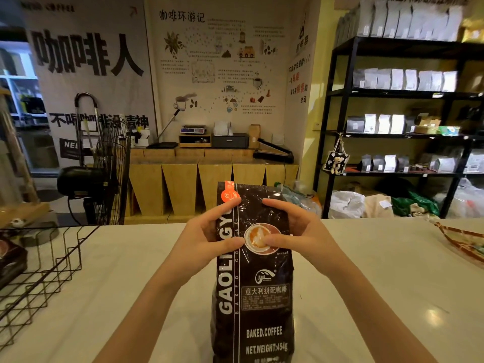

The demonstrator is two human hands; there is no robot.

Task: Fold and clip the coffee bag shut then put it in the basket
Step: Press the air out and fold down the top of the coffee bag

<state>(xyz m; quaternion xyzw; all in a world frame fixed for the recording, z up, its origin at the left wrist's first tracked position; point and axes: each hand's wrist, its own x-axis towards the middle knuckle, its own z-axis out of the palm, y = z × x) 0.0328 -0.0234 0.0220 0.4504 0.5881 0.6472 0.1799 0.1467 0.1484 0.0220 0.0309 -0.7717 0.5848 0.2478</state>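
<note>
Coffee bag (258, 297) upright on white counter (366, 271), centre frame, top unfolded. Gripped at upper half from both sides: left hand (207, 233) and right hand (293, 229), thumbs on front near printed cup, fingers curled round edges, probably behind. Wire basket (39, 268) well left, apart from bag.

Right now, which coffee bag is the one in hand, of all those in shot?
The tall black coffee bag standing upright on the white counter, pinched near its top by left hand and right hand. The others, white and grey bags, sit untouched on the black shelving.
</note>
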